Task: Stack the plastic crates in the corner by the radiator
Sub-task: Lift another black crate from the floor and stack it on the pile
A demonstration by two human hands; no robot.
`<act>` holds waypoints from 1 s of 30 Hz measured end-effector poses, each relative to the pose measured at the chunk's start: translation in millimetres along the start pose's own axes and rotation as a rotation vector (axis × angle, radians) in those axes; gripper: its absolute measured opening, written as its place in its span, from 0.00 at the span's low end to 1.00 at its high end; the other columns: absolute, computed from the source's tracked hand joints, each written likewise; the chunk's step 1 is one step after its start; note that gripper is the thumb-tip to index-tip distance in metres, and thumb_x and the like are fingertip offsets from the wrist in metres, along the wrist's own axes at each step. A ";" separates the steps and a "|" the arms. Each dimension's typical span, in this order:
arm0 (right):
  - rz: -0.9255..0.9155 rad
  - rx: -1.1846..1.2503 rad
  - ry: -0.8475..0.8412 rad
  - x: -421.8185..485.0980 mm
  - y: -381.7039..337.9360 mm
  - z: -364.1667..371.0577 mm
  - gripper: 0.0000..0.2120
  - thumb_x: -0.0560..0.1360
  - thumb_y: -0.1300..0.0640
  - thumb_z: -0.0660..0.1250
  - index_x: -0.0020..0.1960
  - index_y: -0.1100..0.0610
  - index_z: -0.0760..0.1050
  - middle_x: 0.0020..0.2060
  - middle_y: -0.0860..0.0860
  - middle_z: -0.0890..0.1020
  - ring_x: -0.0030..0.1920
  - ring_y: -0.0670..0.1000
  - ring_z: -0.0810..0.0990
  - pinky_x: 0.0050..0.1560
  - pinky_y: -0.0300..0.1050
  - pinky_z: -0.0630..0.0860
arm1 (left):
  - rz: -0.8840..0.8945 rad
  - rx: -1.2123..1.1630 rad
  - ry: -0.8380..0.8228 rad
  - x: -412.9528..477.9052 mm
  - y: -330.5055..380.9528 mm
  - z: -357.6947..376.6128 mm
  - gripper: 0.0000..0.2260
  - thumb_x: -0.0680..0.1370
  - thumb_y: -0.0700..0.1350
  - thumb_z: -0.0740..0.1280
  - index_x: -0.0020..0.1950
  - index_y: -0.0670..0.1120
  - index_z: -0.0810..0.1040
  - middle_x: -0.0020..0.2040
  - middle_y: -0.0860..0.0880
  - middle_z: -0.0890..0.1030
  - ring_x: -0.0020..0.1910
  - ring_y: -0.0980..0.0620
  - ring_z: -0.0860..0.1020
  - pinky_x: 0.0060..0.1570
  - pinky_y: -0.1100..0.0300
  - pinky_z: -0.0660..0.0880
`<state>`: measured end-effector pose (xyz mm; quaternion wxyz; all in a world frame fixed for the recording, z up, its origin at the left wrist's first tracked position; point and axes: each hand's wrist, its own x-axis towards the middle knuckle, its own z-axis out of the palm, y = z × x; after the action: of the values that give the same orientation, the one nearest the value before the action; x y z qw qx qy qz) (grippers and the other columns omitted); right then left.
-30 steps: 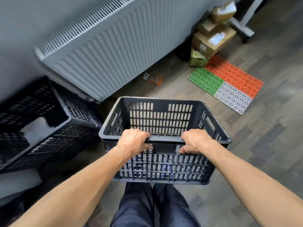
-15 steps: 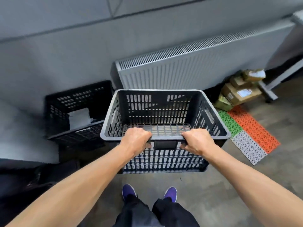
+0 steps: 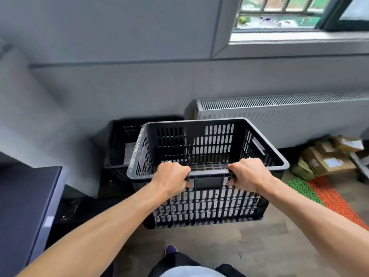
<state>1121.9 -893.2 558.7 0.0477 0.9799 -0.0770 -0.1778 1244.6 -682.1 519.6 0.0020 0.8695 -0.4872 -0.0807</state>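
Note:
A black slotted plastic crate hangs in the air in front of me, empty and level. My left hand grips its near rim on the left, and my right hand grips the same rim on the right. Behind it and to the left, a second black crate stands in the corner against the grey wall, on top of something dark, with a white sheet inside. The white radiator runs along the wall to the right of that crate. The held crate hides the corner crate's right part.
A dark cabinet stands at my left. Cardboard boxes are piled under the radiator's right end. A green and orange perforated mat lies on the floor at right. A window sits above the radiator.
I have stood up and lifted the crate higher, turning toward the corner. The corner crate now sits directly behind the held crate's left side. Both hands keep their grip on the rim.

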 end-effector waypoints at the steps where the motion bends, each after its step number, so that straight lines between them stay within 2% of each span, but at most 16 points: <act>1: -0.016 -0.003 -0.002 7.2 -6.8 -6.7 0.12 0.73 0.42 0.67 0.45 0.51 0.76 0.41 0.48 0.84 0.43 0.53 0.83 0.41 0.45 0.77 | -0.011 0.013 0.004 -3.4 -10.0 -3.2 0.12 0.77 0.53 0.68 0.40 0.48 0.69 0.33 0.52 0.75 0.38 0.46 0.80 0.36 0.54 0.76; 4: -0.066 -0.018 0.007 25.8 -27.3 -22.5 0.13 0.73 0.41 0.68 0.47 0.51 0.76 0.41 0.48 0.84 0.43 0.53 0.83 0.39 0.44 0.73 | -0.039 0.031 0.015 -15.5 -37.0 -15.1 0.15 0.76 0.56 0.69 0.40 0.49 0.68 0.35 0.50 0.79 0.39 0.46 0.80 0.37 0.53 0.76; 6: -0.098 -0.030 0.021 36.2 -40.0 -29.9 0.15 0.73 0.40 0.68 0.47 0.51 0.76 0.41 0.47 0.84 0.42 0.52 0.82 0.39 0.44 0.75 | -0.060 0.032 0.020 -24.7 -52.8 -23.9 0.16 0.75 0.59 0.68 0.40 0.49 0.69 0.37 0.49 0.80 0.39 0.46 0.80 0.39 0.53 0.76; 10: -0.163 -0.028 0.066 55.5 -62.4 -46.3 0.16 0.73 0.39 0.68 0.48 0.51 0.77 0.40 0.47 0.84 0.39 0.51 0.81 0.40 0.45 0.78 | -0.112 0.052 0.028 -41.0 -82.0 -38.8 0.16 0.74 0.61 0.68 0.41 0.48 0.73 0.35 0.51 0.79 0.39 0.46 0.81 0.39 0.53 0.77; 14: -0.212 -0.028 0.112 71.6 -73.4 -61.8 0.17 0.73 0.38 0.68 0.48 0.52 0.77 0.41 0.47 0.84 0.41 0.52 0.83 0.43 0.48 0.80 | -0.164 0.070 0.035 -51.3 -99.7 -52.6 0.20 0.73 0.65 0.67 0.40 0.48 0.70 0.30 0.53 0.72 0.37 0.45 0.80 0.37 0.55 0.75; 17: -0.244 -0.048 0.160 83.9 -77.1 -68.4 0.18 0.73 0.37 0.68 0.49 0.51 0.77 0.41 0.48 0.84 0.43 0.53 0.84 0.42 0.48 0.80 | -0.211 0.105 0.055 -55.6 -106.8 -58.9 0.20 0.74 0.65 0.66 0.42 0.48 0.71 0.31 0.52 0.75 0.37 0.46 0.81 0.36 0.55 0.73; 21: -0.278 -0.064 0.226 103.5 -74.5 -76.7 0.19 0.73 0.36 0.67 0.50 0.51 0.77 0.41 0.50 0.85 0.44 0.55 0.84 0.40 0.46 0.76 | -0.272 0.176 0.087 -49.9 -115.4 -65.8 0.21 0.74 0.65 0.65 0.47 0.47 0.76 0.34 0.50 0.80 0.38 0.47 0.81 0.34 0.58 0.70; 24: -0.303 -0.072 0.264 120.6 -70.1 -80.2 0.19 0.73 0.37 0.67 0.52 0.51 0.77 0.42 0.50 0.85 0.45 0.55 0.84 0.39 0.46 0.73 | -0.335 0.195 0.104 -39.5 -119.4 -65.1 0.21 0.74 0.66 0.64 0.50 0.48 0.76 0.34 0.50 0.81 0.38 0.47 0.82 0.35 0.58 0.71; 30: -0.343 -0.088 0.330 153.7 -59.7 -74.2 0.18 0.76 0.39 0.64 0.53 0.54 0.76 0.43 0.52 0.85 0.46 0.57 0.84 0.38 0.47 0.69 | -0.415 0.229 0.112 -14.5 -125.3 -53.4 0.20 0.76 0.65 0.62 0.52 0.48 0.74 0.38 0.50 0.83 0.40 0.46 0.82 0.34 0.58 0.66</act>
<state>1298.5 -855.4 568.2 0.0713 0.9914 0.1070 -0.0239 1350.9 -608.0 564.0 -0.0865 0.9486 -0.3034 0.0248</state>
